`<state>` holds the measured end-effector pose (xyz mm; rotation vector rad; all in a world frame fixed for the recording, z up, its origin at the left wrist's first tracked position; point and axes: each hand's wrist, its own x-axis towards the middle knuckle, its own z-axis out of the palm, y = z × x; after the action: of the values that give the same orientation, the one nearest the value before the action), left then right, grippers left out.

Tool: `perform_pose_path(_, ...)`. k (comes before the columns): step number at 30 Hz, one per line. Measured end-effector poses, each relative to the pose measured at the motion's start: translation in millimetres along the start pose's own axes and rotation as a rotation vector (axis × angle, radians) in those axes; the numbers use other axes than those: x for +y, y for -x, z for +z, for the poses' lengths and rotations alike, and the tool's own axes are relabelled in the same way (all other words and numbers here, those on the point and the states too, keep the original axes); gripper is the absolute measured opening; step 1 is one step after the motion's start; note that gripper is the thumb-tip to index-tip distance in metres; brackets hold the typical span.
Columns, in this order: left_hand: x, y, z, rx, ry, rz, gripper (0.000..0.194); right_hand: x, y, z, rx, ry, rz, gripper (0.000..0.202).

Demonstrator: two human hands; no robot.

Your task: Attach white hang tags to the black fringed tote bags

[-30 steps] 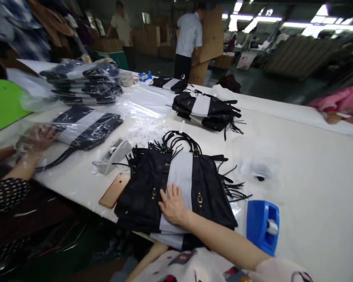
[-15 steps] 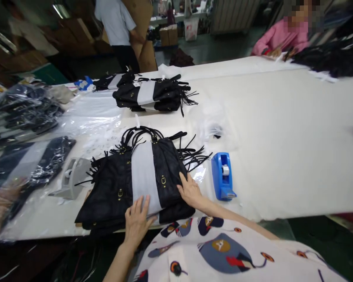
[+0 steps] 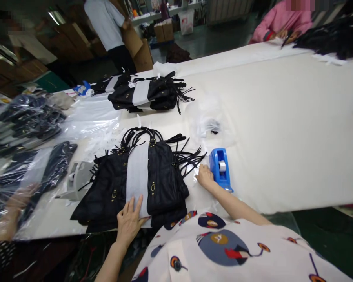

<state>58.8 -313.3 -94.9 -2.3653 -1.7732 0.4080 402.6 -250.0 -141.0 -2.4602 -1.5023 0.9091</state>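
A black handbag [image 3: 164, 176] with fringed straps and brass buckles lies on the table in front of me, a pale grey paper band [image 3: 137, 168] around its middle. My left hand [image 3: 129, 219] rests with spread fingers on the band's lower end and holds nothing. To the right of the bag, my right hand [image 3: 205, 176] has its fingers curled down onto a small piece of shiny clear plastic [image 3: 195, 173], partly hidden by the hand. Just beside that hand stands a blue tape dispenser [image 3: 220, 168].
More banded black bags [image 3: 141, 94] lie farther back. A grey tape dispenser [image 3: 76, 180] stands left of my bag. At far left, a co-worker's hand [image 3: 19, 196] touches a plastic-wrapped bag [image 3: 54, 164]. Clear plastic bags [image 3: 91, 113] lie behind. A person in pink [image 3: 279, 23] works across the table.
My right hand has left the bag's right side and moved right to the clear plastic by the blue dispenser. My left hand stays on the paper band.
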Motion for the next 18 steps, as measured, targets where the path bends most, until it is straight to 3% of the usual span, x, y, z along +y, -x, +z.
perform_pose_path(4, -2, 2, 2.5, -0.022, 0.014, -0.001, 0.069, -5, -17, 5, -0.062, -0.053, 0.123, 0.058)
perform_pose_path(7, -2, 2, 3.6, -0.029, 0.03, -0.024, 0.067, -5, -26, -1, -0.113, -0.124, 0.154, 0.051)
perform_pose_path(12, 0, 2, 5.0, -0.034, 0.058, -0.029, 0.069, 1, -22, -20, -0.182, -0.301, 0.043, 0.018)
perform_pose_path(18, -2, 2, 9.0, -0.035, 0.06, -0.032, 0.069, 11, -10, -54, -0.246, -0.38, -0.131, 0.016)
